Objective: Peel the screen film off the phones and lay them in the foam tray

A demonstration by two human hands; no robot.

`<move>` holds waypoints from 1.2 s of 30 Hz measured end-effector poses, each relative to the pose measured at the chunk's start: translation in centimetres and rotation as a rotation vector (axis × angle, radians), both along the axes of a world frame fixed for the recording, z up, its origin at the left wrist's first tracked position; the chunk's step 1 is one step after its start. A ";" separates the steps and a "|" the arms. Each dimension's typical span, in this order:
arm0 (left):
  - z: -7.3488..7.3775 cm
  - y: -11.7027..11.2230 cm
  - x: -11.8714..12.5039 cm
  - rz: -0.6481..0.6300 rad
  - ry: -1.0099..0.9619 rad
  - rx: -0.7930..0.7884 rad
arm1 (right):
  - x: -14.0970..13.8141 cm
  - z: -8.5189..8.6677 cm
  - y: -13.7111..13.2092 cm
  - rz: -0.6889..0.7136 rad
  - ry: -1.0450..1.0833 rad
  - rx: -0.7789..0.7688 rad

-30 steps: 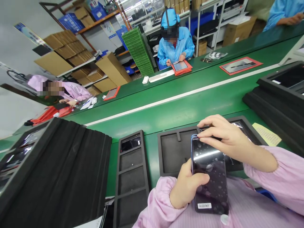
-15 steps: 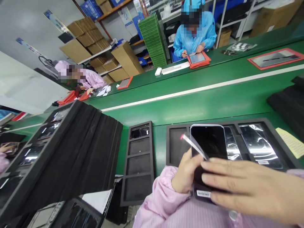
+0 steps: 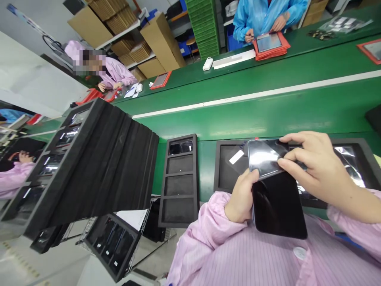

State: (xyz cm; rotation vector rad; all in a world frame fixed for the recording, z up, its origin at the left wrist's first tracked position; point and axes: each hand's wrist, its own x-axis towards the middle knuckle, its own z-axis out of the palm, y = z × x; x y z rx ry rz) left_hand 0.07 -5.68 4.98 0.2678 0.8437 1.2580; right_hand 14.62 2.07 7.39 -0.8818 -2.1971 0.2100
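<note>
- Grips a dark phone [image 3: 278,206] by its left edge with the left hand [image 3: 242,196], thumb and fingers clamped round the side, low in front of the chest.
- Pinches a clear, glossy film [image 3: 263,159] with the right hand [image 3: 312,171], thumb and forefinger pressed together on the film's right edge, the other fingers loosely curled.
- Done so far, by the look of it: film over the far end of the phone only, tilted up off the glass and catching the light.
- Left: the near, larger part of the screen, bare of film; cannot tell whether the film is going on or coming off.
- Looks black, unlit and smooth on the screen, with rounded corners and a thin pale rim down the left side.
- Holds both just above a black foam tray [image 3: 216,171] on the green belt [image 3: 238,119], with a small white strip [image 3: 236,157] in one pocket and shiny wrapped pieces [image 3: 351,159] to the right, partly hidden.
- To the left, a narrow foam tray [image 3: 197,174] and a leaning stack of foam trays [image 3: 98,159]; across the belt, other people [image 3: 262,16] at work.
</note>
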 end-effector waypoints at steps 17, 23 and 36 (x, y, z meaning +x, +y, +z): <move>-1.4 0.4 -4.4 0.301 0.257 -0.281 | 3.3 -5.5 1.1 -0.367 0.134 -1.181; -0.9 -0.2 -3.9 0.095 0.202 -0.236 | 1.2 -9.4 1.1 -0.373 -0.055 -1.038; 1.1 -0.5 -0.8 -0.307 0.181 -0.076 | 0.4 2.7 1.9 0.110 -0.070 0.330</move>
